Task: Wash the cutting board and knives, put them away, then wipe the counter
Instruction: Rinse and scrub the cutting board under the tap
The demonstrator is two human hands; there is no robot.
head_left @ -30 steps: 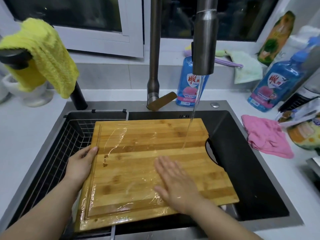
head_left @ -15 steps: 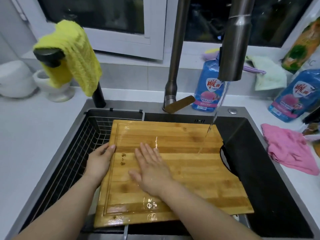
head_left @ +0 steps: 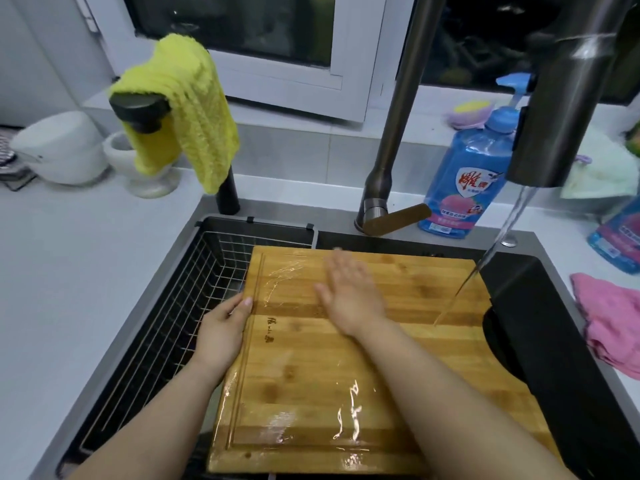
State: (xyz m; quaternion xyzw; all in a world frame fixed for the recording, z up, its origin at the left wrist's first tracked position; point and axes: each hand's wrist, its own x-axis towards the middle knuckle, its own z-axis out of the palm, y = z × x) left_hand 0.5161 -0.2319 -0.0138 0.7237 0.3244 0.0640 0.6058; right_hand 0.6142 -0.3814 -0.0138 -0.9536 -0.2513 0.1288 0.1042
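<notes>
A wet bamboo cutting board (head_left: 304, 382) lies across the dark sink (head_left: 554, 341). Water runs from the faucet head (head_left: 554, 98) onto the board's far right part. My left hand (head_left: 221, 327) holds the board's left edge, thumb on top. My right hand (head_left: 349, 292) lies flat on the far middle of the board with straight fingers, slightly blurred. No knife shows in the view.
A wire basket (head_left: 194, 296) fills the sink's left side. A yellow cloth (head_left: 187, 105) hangs on a black tap at the back left. A blue soap bottle (head_left: 467, 181) stands behind the sink. A pink cloth (head_left: 609, 320) lies on the right counter, white pots (head_left: 62, 147) on the left.
My right hand has slid over the board from the near right, then left, now up to the far middle. The left hand keeps its hold on the edge. The camera has moved closer.
</notes>
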